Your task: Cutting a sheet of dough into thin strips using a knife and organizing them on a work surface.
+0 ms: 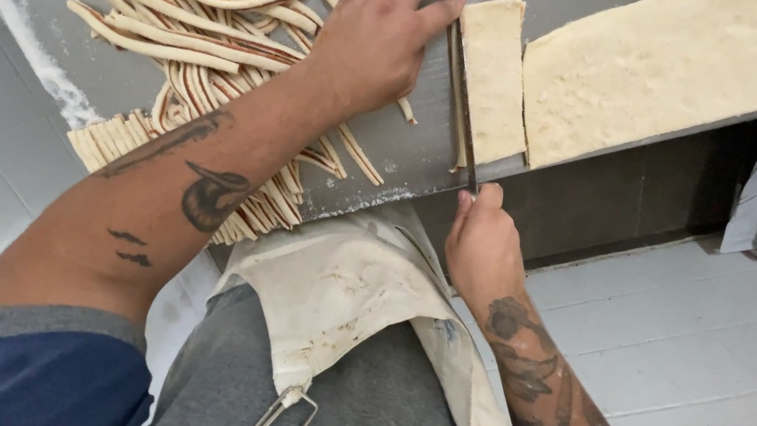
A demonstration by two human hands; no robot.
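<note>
Right hand closed around the handle of a long knife at the near edge of the steel table, blade laid along the left side of the narrow dough slab, just beside the wide dough sheet. Left hand, fingers curled, pressing down on the blade's far end, with the pile of cut dough strips behind it. Best to keep the blade parallel to the slab's edge, press evenly at both ends, fingertips clear of the edge.
</note>
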